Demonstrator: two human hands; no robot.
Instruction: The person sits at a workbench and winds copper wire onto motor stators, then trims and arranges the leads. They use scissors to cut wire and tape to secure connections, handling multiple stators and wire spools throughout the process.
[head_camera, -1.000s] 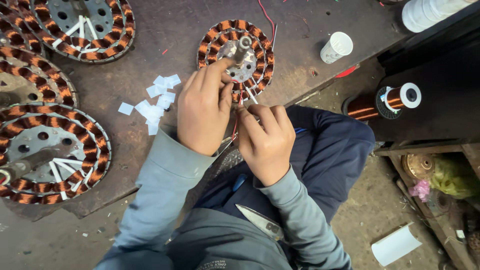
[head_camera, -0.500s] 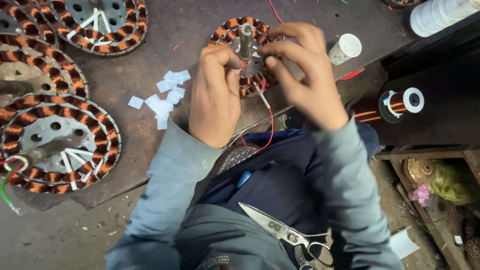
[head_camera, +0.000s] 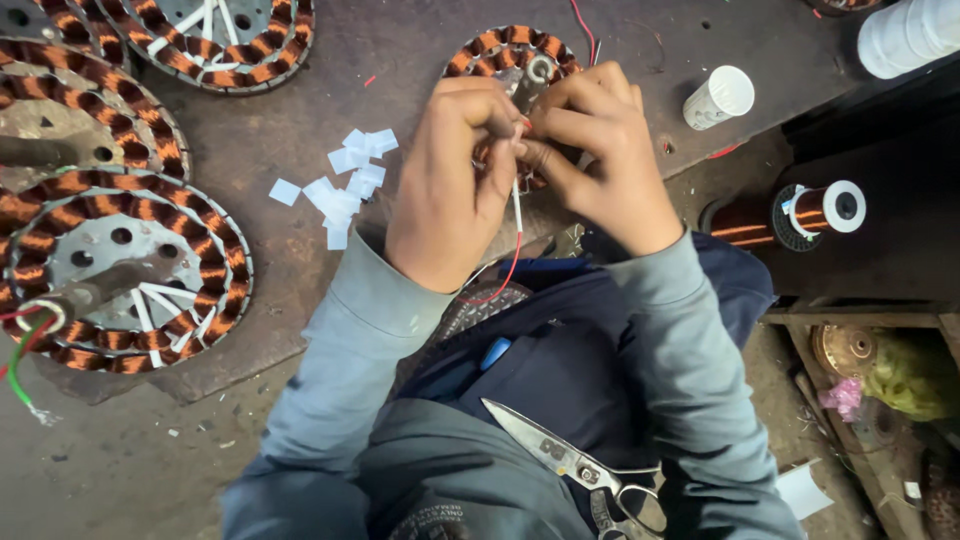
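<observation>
At the upper middle of the frame we see both hands meeting over a small copper-wound stator on the rusty desk. The left hand has its grip closed, fingertips pinching a thin white sleeve on a red wire that loops down toward the lap. The right hand is also closed, its fingertips pressed on the same wire just beside the left's. White paper slips lie left of the hands. Larger stators fill the left side. Scissors rest on the lap at the bottom.
</observation>
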